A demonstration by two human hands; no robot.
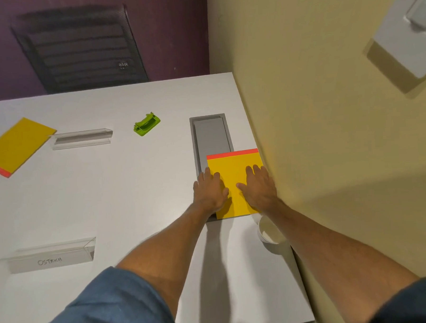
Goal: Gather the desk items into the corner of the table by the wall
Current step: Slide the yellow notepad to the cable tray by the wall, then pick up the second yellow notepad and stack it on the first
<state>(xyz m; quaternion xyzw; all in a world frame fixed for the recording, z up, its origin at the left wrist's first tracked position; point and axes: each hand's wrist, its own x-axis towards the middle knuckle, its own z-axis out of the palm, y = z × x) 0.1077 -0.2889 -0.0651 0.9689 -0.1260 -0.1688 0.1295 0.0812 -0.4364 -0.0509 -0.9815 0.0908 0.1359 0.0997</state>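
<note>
Left hand (210, 192) and right hand (257, 187), fingers spread, lie flat on the yellow notepad (234, 170). Notepad lies against the wall (327, 106), at 3 o'clock on the table (134, 190).

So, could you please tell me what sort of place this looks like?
Probably an office meeting room: a long white table with a grey cable hatch set into it, clear name stands, one reading OSTRICH, yellow notepads, and a mesh office chair behind.
</note>
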